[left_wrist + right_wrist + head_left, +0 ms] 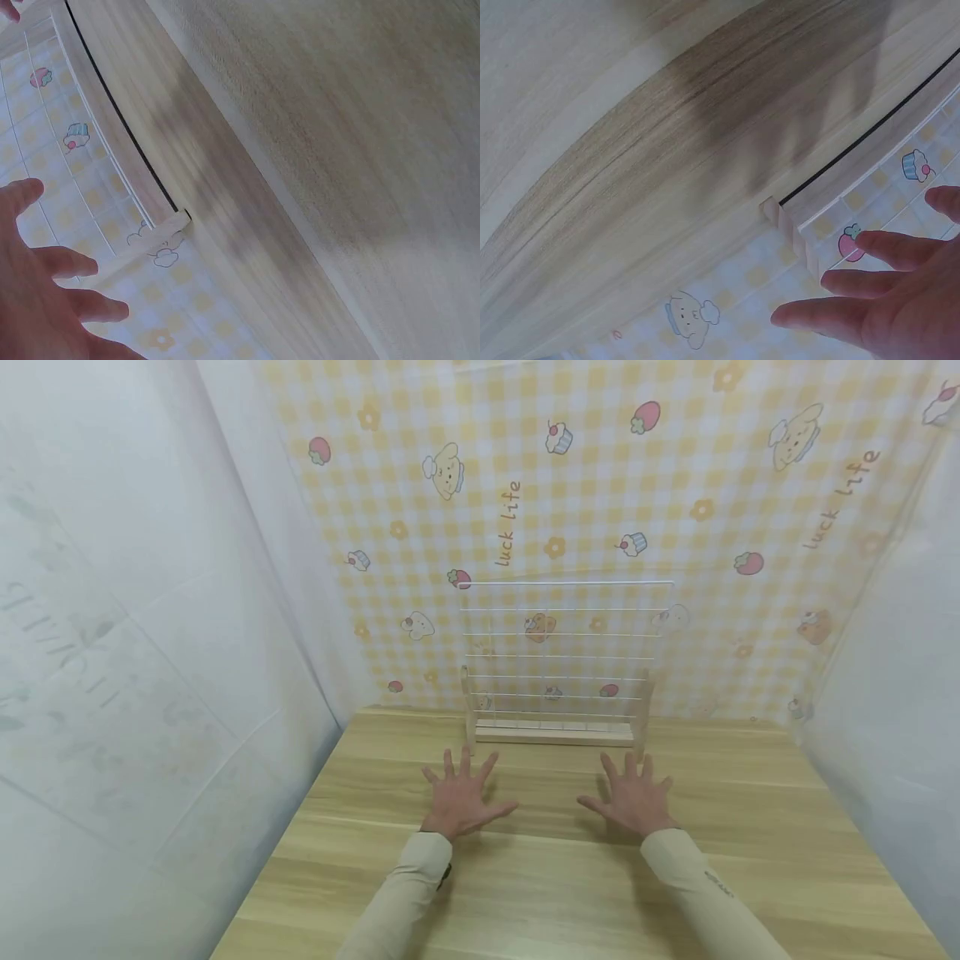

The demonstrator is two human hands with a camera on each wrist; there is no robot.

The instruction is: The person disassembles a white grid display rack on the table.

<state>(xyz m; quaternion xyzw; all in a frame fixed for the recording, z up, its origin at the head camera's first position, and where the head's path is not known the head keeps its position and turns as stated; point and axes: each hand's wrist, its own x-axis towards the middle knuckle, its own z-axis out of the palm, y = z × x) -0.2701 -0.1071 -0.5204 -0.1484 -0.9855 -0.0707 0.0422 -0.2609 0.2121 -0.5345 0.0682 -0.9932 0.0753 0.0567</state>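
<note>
Cream sleeves [397, 893] reach in from the bottom edge, each ending in a bare hand held out over a pale wood-grain table [555, 893]. Something dark shows at the edge of the left cuff [427, 853]; a small dark mark runs along the right forearm. Both hands are empty and spread wide—left hand [460, 800] and right hand [637, 802], palms down, fingers fanned, thumbs pointing in toward each other, well apart. Shadows fall on the wood around them; whether either palm touches it, I cannot tell.

Just beyond the fingertips, near the back edge of the table, stands a wooden-framed wire rack [555, 737]: two short end posts, a low crosspiece between them, and a white wire grid [558, 657] rising upright well above the posts. Each hand is near one post of the rack.

Behind it hangs a yellow-and-white gingham cloth [585, 493] printed with strawberries, cupcakes, flowers, puppies in chef's hats and the words "luck life". Whitish sheeting [135, 610] walls in the left side, and more of it the right.
</note>
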